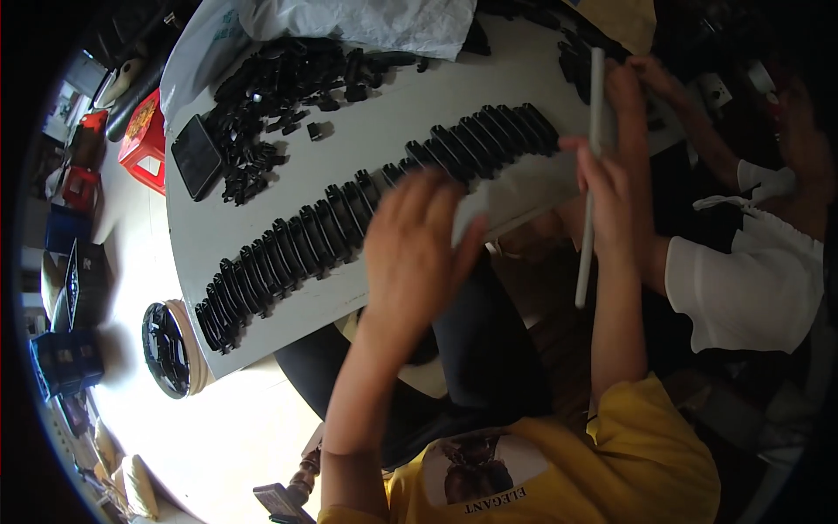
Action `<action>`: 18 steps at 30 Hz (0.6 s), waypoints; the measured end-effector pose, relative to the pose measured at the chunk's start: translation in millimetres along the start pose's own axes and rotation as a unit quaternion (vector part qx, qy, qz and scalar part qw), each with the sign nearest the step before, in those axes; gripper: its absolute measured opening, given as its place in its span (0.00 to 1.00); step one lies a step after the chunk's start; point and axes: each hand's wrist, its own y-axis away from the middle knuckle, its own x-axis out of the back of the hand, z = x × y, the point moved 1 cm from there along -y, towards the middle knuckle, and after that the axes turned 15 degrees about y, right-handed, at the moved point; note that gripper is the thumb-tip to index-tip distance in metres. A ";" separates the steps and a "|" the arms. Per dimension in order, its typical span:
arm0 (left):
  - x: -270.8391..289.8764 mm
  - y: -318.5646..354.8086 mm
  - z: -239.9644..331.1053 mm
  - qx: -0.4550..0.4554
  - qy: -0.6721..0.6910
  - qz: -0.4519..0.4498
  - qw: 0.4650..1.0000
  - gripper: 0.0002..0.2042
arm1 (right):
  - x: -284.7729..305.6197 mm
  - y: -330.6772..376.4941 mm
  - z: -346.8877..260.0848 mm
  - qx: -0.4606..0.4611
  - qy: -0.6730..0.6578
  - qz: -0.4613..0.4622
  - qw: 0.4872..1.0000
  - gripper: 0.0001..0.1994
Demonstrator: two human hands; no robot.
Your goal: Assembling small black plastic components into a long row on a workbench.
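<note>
A long row of black plastic parts (349, 210) lies side by side across a white tabletop (367, 122). My left hand (415, 249) hovers over the near end of that row with fingers spread, holding nothing that I can see. My right hand (607, 196) grips a thin white rod (589, 166) that runs upright from the table's far side down past the near edge. A heap of loose black parts (279, 87) sits at the table's far left.
A dark phone (196, 155) lies at the table's left end. A white plastic bag (367, 22) covers the far side. Another person in a white sleeve (751, 279) sits at the right, a hand (646, 74) near the rod's top. A red stool (144, 140) and a round black reel (166, 348) are on the floor.
</note>
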 end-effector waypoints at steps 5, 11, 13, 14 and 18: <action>-37.2 -24.1 -34.7 -0.020 -0.195 -0.029 0.980 0.28 | -16.3 -59.0 26.3 0.037 0.062 0.014 0.997 0.19; -62.3 -16.8 -28.0 0.037 -0.170 -0.058 0.983 0.33 | -38.2 -84.0 37.4 0.059 -0.005 -0.019 0.998 0.22; -60.1 -17.1 -27.2 0.044 -0.151 -0.069 0.985 0.33 | -45.1 -87.5 39.8 0.078 -0.021 -0.064 0.995 0.21; -58.4 -18.3 -25.9 0.047 -0.130 -0.078 0.987 0.33 | -45.3 -87.5 39.0 0.077 -0.022 -0.068 0.994 0.21; -50.4 -22.9 -26.4 0.028 -0.170 -0.066 0.983 0.32 | -44.5 -88.4 40.2 0.053 -0.005 -0.088 0.995 0.20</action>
